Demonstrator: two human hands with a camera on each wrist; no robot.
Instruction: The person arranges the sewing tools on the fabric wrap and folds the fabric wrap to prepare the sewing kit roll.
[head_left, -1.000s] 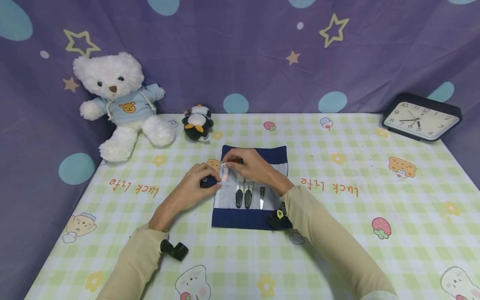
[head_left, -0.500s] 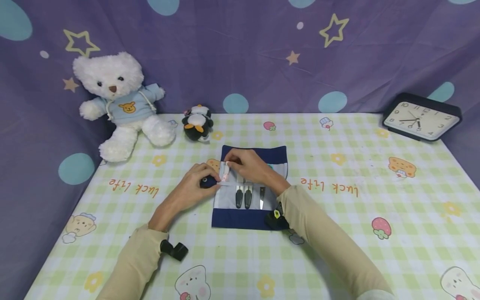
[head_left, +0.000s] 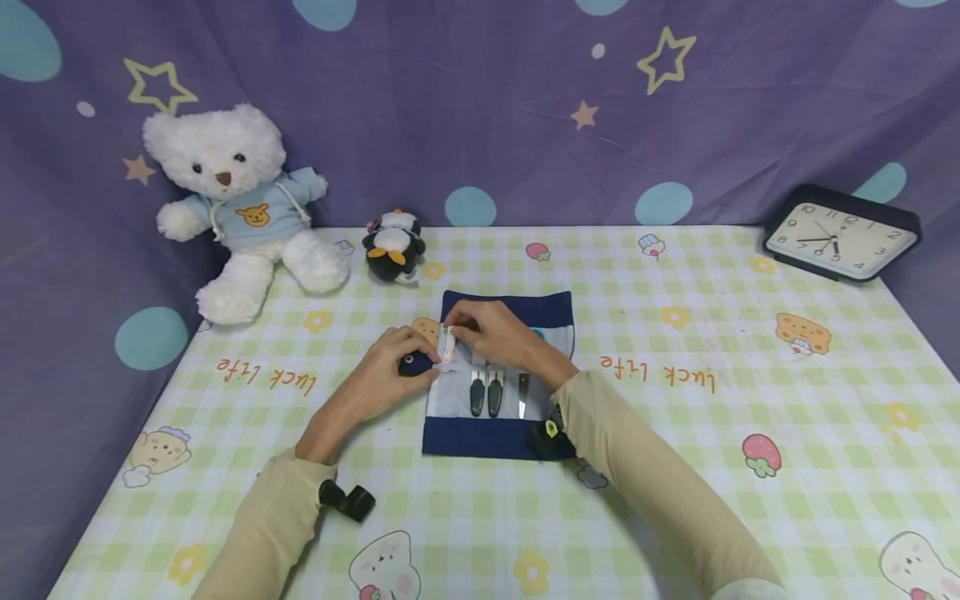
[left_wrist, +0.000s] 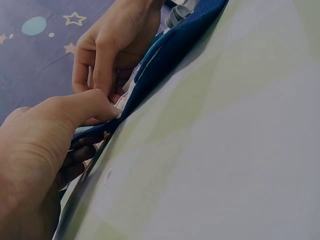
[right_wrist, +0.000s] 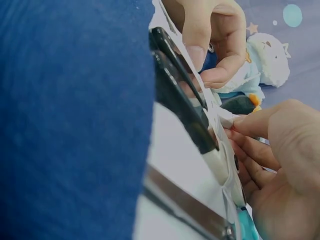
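A navy-and-grey fabric tool roll [head_left: 497, 438] lies unfolded on the table. My left hand [head_left: 378, 372] holds its left edge, thumb on top and fingers beneath, by a navy tab [head_left: 415, 363] with a snap. My right hand [head_left: 498, 335] pinches the end of a small white piece with pink print [head_left: 449, 347] at the roll's leftmost pocket. In the right wrist view, the white tip [right_wrist: 227, 119] shows between thumb and fingers; the rest is hidden. Two black-handled tools [head_left: 486, 395] and a flat metal tool [head_left: 523, 395] sit in the pockets to the right.
A white teddy bear [head_left: 255, 215] and a small penguin plush [head_left: 393, 247] sit at the back left. At the back right stands a black-framed clock [head_left: 843, 235]. A checked cloth [head_left: 675, 500] covers the table, with a purple curtain [head_left: 510, 150] behind.
My right hand has shifted slightly toward me, and the white piece tilts and straightens between its fingers. A teal spot beside the right wrist has come into view. The left hand keeps its hold.
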